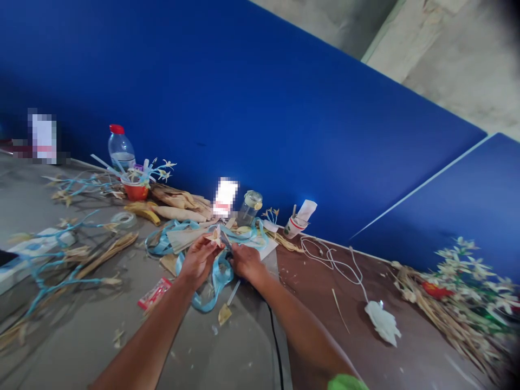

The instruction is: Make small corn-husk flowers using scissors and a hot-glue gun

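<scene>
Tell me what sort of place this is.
Probably a craft worktable: the left hand holds a small pale flower, blue ribbon lies nearby, and similar flowers stand in a red cup.

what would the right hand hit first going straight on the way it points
Likely the pale flower held in the left hand, just ahead of the right hand, though the depth between them is hard to judge.

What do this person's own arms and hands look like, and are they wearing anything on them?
The left hand and right hand are ordinary human ones, each with no glove. No watch or bracelet shows on either wrist, and the hands are too small in view to rule out rings. Both forearms are bare, with a bit of bright green sleeve showing at the right elbow.
</scene>
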Available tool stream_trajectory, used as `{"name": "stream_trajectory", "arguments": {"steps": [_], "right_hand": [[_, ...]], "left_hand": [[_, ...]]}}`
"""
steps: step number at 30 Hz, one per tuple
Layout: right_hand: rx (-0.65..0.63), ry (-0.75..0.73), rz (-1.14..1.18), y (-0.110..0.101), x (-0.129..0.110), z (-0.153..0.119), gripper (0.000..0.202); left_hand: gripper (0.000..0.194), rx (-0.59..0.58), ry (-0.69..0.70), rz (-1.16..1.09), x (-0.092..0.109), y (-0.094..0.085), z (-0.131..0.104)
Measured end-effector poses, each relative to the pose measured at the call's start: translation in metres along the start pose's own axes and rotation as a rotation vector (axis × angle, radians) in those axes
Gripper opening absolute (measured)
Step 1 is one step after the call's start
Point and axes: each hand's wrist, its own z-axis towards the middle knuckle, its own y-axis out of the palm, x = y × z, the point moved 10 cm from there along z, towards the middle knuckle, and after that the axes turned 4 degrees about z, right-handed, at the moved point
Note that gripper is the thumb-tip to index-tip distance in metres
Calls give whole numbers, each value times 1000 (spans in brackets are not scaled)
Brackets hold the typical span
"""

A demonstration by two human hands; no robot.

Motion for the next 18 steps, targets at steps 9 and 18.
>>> {"name": "stream_trajectory", "arguments": {"steps": [9,18], "right_hand": [[213,139,653,-39,51,-21,43],[-305,38,1154,11,41,-46,28]], "left_hand": [[25,55,32,20,0,-12,3],[20,85,55,23,1,-16,2]]}}
